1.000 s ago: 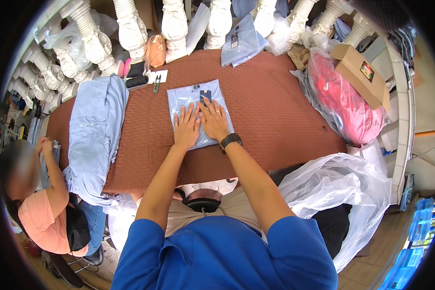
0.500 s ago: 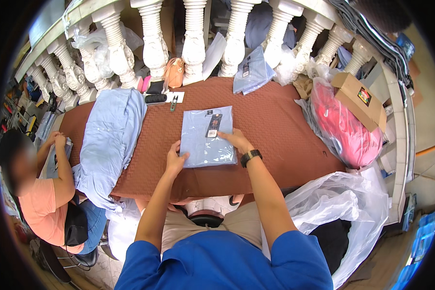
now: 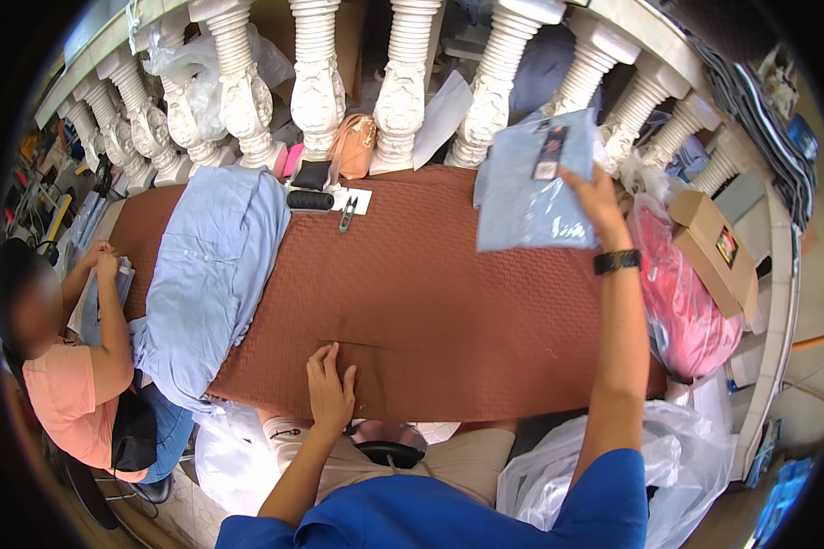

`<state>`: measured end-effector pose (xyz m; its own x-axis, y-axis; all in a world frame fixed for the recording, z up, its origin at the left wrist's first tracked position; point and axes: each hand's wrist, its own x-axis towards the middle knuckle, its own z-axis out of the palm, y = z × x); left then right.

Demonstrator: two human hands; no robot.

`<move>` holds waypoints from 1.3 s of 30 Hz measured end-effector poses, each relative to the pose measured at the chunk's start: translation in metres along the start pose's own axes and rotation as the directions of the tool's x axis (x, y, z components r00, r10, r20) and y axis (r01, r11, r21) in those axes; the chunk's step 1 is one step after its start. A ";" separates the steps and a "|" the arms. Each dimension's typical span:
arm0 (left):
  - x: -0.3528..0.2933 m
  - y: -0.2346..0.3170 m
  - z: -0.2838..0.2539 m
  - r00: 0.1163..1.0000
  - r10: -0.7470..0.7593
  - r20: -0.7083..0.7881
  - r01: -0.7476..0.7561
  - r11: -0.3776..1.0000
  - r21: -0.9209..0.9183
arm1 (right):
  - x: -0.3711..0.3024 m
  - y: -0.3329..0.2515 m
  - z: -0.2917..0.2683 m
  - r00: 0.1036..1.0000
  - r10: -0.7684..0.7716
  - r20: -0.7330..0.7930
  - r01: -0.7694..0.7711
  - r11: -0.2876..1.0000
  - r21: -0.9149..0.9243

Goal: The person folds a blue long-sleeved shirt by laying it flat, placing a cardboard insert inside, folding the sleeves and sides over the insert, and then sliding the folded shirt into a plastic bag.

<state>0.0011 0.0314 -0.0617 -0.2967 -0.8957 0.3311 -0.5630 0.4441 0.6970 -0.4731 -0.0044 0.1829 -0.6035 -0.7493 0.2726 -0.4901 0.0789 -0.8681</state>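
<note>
My right hand (image 3: pixel 595 203) grips the right side of a folded light blue shirt (image 3: pixel 527 206) in a clear plastic bag, with a dark tag on its front. The bagged shirt is at the back right of the table, near the white balusters, and hides what lies behind it. My left hand (image 3: pixel 330 389), holding nothing, rests at the near edge of the brown tablecloth (image 3: pixel 412 302). Its fingers are extended and the thumb stands apart.
A light blue shirt pile (image 3: pixel 212 261) lies left. Green thread snips (image 3: pixel 347 214), a black thread spool (image 3: pixel 309 200) and an orange pouch (image 3: pixel 352 146) are at the back. Right are a bag of red cloth (image 3: pixel 677 284) and a cardboard box (image 3: pixel 714 252). A seated person (image 3: pixel 87 384) works at left.
My right hand has carried the bagged shirt from the table's middle to the back right. My left hand has let go of it and drawn back to the near edge.
</note>
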 end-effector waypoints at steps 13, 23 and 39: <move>0.009 0.007 0.004 0.997 -0.077 -0.030 0.080 0.988 0.133 | 0.190 0.077 0.041 0.979 0.043 -0.199 -0.146 0.829 -0.540; 0.005 0.006 0.005 0.998 -0.034 -0.060 0.042 0.992 0.122 | 0.023 0.074 0.134 0.775 -0.610 -0.167 0.422 0.695 -0.582; -0.008 -0.010 0.002 0.982 0.129 -0.141 -0.134 0.991 -0.028 | -0.294 0.090 0.235 0.962 -0.274 0.014 0.252 0.865 -0.433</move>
<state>0.0083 0.0344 -0.0727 -0.2551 -0.8250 0.5043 -0.4963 0.5593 0.6639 -0.1923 0.0686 -0.0727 -0.4377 -0.7512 0.4940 -0.8487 0.1638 -0.5029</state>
